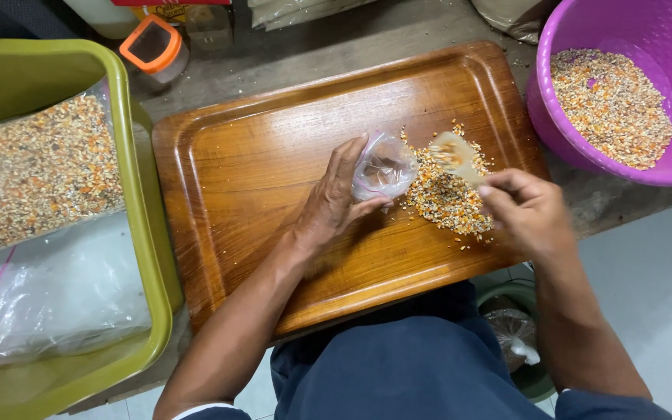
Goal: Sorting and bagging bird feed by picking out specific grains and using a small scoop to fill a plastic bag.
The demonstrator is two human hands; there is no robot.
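Left hand (334, 204): rests on the tray, fingers curled around a small clear bag; grip grasping the bag and holding its mouth toward the grain pile.
Small clear bag (383, 166): sits on the tray just left of the pile, upright to tilted, a little grain showing inside.
Right hand (529, 208): at the near right edge of the tray, grip clenched on the handle of a small scoop; the hand is blurred.
Scoop (454, 155): pale, blurred, carrying some grain, held over the far part of the pile, just beside the bag's mouth.
Grain pile (446, 196): mixed orange, yellow and pale kernels, loose on the right half of the tray, between the two hands.
Tray (250, 155): brown wooden, rectangular with rounded corners and a raised rim, lying across the bench in front of the person.
Purple tub (585, 23): far right, holding more of the same grain mix.
Green bin (149, 233): left of the tray, holding clear bags, one filled with grain mix at the far end.
Jar with orange lid (154, 47): far left, beyond the tray.
Bench (398, 31): grey, dusty surface under the tray.
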